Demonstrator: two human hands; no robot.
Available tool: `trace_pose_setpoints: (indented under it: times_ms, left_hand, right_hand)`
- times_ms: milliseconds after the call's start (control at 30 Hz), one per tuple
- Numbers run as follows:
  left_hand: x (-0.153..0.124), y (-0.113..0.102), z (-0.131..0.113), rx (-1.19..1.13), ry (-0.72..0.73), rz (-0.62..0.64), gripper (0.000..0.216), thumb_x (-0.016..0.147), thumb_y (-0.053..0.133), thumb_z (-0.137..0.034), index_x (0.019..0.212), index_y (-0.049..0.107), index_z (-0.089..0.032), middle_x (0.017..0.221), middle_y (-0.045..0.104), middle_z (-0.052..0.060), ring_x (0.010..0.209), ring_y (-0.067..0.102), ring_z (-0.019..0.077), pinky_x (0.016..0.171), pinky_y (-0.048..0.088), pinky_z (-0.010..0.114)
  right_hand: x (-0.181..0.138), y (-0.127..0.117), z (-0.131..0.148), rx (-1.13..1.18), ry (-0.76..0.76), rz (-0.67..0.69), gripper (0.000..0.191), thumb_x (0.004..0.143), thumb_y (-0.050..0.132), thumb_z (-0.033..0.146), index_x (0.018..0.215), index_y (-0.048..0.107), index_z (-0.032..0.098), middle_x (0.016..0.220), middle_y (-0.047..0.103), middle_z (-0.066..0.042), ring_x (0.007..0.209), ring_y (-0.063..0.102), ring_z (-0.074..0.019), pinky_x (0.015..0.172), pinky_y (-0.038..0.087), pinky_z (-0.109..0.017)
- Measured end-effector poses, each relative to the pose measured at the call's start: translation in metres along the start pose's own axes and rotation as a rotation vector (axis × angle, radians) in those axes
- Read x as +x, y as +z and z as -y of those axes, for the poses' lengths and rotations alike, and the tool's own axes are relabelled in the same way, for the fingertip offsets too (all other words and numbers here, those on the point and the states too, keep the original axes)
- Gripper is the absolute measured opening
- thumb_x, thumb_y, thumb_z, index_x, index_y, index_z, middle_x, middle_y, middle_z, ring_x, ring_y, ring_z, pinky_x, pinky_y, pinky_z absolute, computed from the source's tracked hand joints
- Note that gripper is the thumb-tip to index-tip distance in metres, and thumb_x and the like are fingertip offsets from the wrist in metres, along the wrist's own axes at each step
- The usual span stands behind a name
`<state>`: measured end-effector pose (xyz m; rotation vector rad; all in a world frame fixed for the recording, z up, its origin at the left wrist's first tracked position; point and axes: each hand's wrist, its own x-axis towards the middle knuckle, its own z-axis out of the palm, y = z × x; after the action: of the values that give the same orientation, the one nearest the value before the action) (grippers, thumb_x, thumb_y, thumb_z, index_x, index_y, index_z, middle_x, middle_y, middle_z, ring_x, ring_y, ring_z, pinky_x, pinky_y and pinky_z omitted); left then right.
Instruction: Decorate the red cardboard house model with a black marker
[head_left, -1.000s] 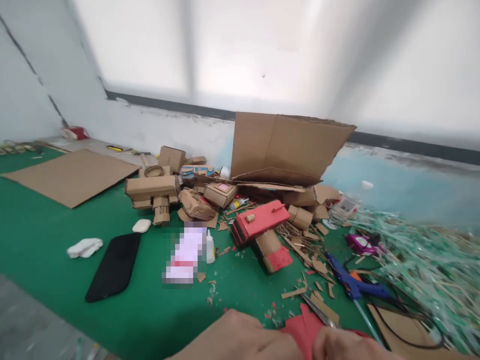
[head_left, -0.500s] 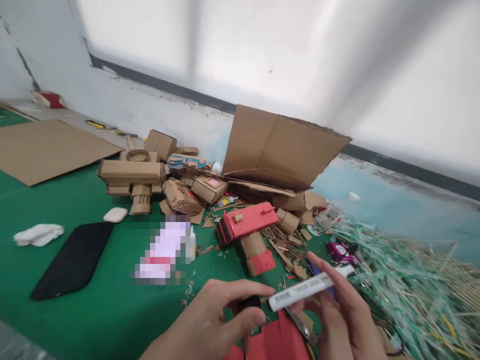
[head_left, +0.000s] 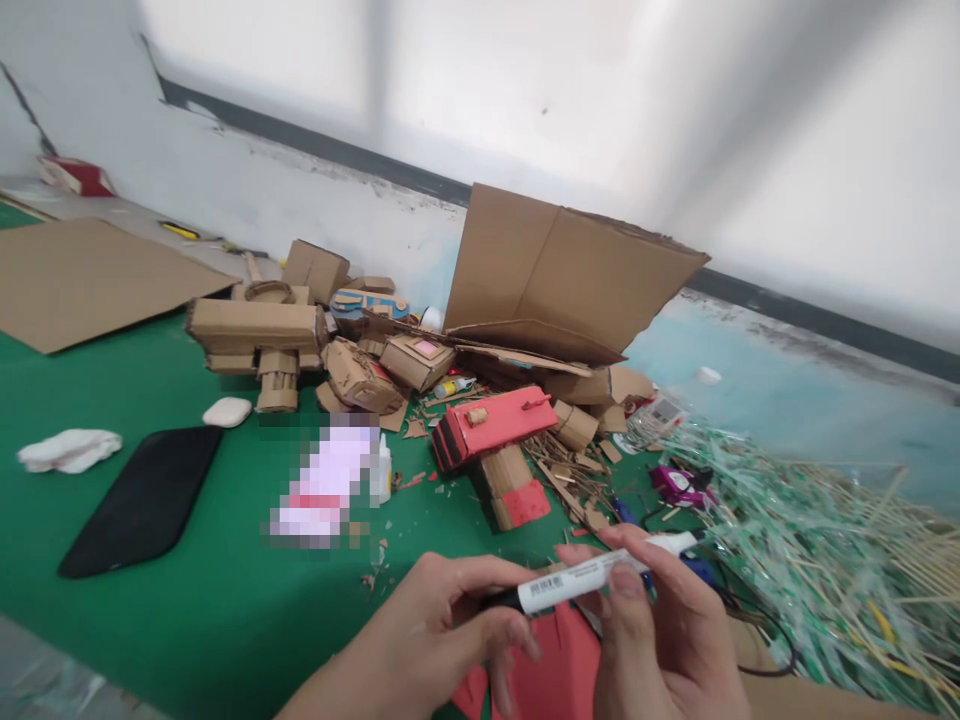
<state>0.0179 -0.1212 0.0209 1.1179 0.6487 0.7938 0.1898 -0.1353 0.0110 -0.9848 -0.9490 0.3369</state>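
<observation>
My right hand (head_left: 660, 630) grips a white marker pen (head_left: 592, 577) by its barrel, held nearly level above the green table (head_left: 225, 620). My left hand (head_left: 442, 640) pinches the marker's dark end, thumb and forefinger closed on the black cap. Under both hands lies a piece of red card (head_left: 551, 665). Just beyond them stands a red and brown cardboard model (head_left: 495, 445).
Cardboard models (head_left: 259, 335), a big folded cardboard sheet (head_left: 570, 275) and scraps crowd the table's back. A black pad (head_left: 139, 500), white cloth (head_left: 71, 450) and glue bottle (head_left: 383, 470) lie to the left. A heap of thin sticks (head_left: 810, 540) fills the right side.
A second ago both hands were low over the red card. They have since come up with the marker, and my left fingers have closed on its dark end.
</observation>
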Motion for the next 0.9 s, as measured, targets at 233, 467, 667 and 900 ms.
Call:
trace_pose_setpoints:
  times_ms: [233, 467, 667, 900]
  left_hand:
    - [0.000, -0.007, -0.001, -0.152, -0.112, 0.014, 0.063, 0.087, 0.089, -0.068, 0.124, 0.071, -0.020, 0.083, 0.080, 0.003, 0.050, 0.066, 0.0094, 0.048, 0.053, 0.016]
    - [0.004, -0.006, -0.016, -0.013, -0.057, -0.036, 0.059, 0.094, 0.078, -0.072, 0.120, 0.062, -0.022, 0.091, 0.080, 0.004, 0.049, 0.068, 0.0106, 0.041, 0.051, 0.015]
    - [0.006, -0.008, -0.013, 0.575, 0.368, -0.215, 0.023, 0.112, 0.060, -0.048, 0.118, 0.064, -0.026, 0.089, 0.080, 0.000, 0.060, 0.069, 0.0113, 0.048, 0.051, 0.015]
    - [0.010, -0.007, 0.001, 0.801, 0.818, -0.333, 0.010, 0.118, 0.048, -0.027, 0.125, 0.055, -0.028, 0.085, 0.074, -0.006, 0.047, 0.058, 0.0057, 0.051, 0.047, 0.016]
  right_hand:
    - [-0.003, 0.002, 0.004, -0.017, -0.144, 0.049, 0.011, 0.097, 0.080, 0.013, 0.106, 0.080, 0.019, 0.101, 0.083, -0.006, 0.073, 0.086, -0.0228, 0.063, 0.075, -0.031]
    - [0.003, 0.017, 0.012, 0.086, -0.064, 0.054, 0.002, 0.101, 0.078, 0.022, 0.102, 0.077, 0.024, 0.108, 0.079, -0.003, 0.077, 0.087, -0.0223, 0.065, 0.075, -0.031]
    - [0.012, 0.009, -0.006, 0.146, 0.251, 0.128, 0.024, 0.104, 0.075, 0.038, 0.128, 0.076, 0.030, 0.139, 0.077, -0.011, 0.101, 0.087, -0.0273, 0.072, 0.073, -0.031]
    - [0.000, 0.020, -0.010, 0.241, 0.374, 0.053, 0.024, 0.092, 0.088, 0.043, 0.105, 0.078, 0.025, 0.095, 0.080, -0.003, 0.061, 0.070, -0.0124, 0.055, 0.062, -0.022]
